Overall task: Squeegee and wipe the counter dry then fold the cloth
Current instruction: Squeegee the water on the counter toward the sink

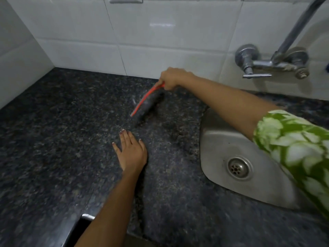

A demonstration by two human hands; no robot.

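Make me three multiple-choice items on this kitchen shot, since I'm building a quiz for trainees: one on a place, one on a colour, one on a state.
1. Where is the sink relative to the squeegee?
A. To its right
B. To its left
C. Behind it, against the tiles

2. What colour is the squeegee's frame?
A. Blue
B. Red-orange
C. Yellow

3. What is the left hand doing?
A. Gripping a cloth
B. Turning the tap
C. Resting flat and open on the counter

Answers:
1 A: the steel basin lies right of the blade.
2 B: a red-orange strip runs from the right hand.
3 C: fingers are spread on the stone, holding nothing.
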